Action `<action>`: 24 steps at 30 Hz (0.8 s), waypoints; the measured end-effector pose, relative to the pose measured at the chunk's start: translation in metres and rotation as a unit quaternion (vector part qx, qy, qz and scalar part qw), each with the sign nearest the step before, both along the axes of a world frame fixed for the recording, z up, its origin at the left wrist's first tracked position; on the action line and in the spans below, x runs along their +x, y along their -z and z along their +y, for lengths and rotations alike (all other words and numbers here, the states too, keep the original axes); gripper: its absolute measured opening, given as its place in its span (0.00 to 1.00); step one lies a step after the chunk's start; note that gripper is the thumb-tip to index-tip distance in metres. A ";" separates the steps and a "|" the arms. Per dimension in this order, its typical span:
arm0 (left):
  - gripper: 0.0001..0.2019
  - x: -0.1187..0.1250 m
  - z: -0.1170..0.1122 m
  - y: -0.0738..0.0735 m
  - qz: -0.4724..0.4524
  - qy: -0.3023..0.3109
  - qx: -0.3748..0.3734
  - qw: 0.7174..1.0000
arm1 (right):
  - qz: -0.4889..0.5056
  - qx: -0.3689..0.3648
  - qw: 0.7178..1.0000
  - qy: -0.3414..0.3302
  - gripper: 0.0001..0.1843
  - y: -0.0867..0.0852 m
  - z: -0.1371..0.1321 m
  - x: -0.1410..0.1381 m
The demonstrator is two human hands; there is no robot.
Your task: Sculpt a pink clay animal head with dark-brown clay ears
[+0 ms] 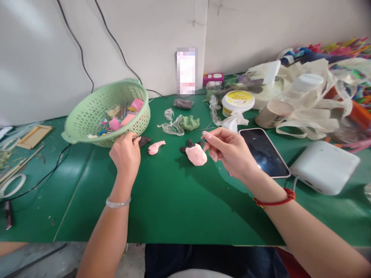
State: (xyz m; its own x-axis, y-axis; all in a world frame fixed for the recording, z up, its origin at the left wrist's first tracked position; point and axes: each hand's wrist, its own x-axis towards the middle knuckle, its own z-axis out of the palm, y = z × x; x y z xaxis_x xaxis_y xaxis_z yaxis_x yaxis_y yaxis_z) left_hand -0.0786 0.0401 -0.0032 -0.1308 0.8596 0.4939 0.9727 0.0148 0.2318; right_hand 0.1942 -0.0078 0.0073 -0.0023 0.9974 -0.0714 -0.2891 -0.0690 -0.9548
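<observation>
My left hand (127,152) is closed in a pinch in front of the green basket, its fingertips at a dark lump of modelling clay (144,141) on the table. A piece of pink clay (156,147) with a narrow tail lies just right of that lump. Further right rests a rounded pink clay shape (196,155) with dark clay pieces (189,143) attached or lying against its far side; I cannot tell which. Beside it, my right hand (227,148) pinches thumb against fingers above the table. Whatever it holds is too small to name.
A green perforated basket (142,125) holds pink clay and small pieces. Crumpled plastic with green clay (189,122) lies behind the shapes. On the right are a tablet-like device (262,150), a white box (326,166), a tub (238,101) and a cup (274,114). A lit phone (187,71) leans on the wall.
</observation>
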 end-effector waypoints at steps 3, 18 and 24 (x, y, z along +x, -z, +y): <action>0.08 -0.001 0.000 0.001 0.019 -0.008 -0.018 1.000 | 0.019 -0.005 1.000 0.001 0.20 0.001 0.002 0.000; 0.15 0.013 -0.007 -0.001 0.088 0.027 -0.063 0.994 | -0.019 0.032 0.999 -0.014 0.23 0.002 0.000 -0.004; 0.13 0.040 -0.018 -0.005 -0.076 0.201 0.037 0.976 | -0.003 0.016 0.997 -0.078 0.21 0.009 -0.003 -0.011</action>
State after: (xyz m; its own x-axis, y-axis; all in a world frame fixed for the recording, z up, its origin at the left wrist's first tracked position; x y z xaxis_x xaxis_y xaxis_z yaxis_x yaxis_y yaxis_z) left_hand -0.0388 0.0218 0.0022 0.1335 0.8192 0.5577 0.8500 -0.3839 0.3606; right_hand 0.1837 -0.0104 -0.0013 -0.1565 0.9869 -0.0396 -0.2725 -0.0817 -0.9587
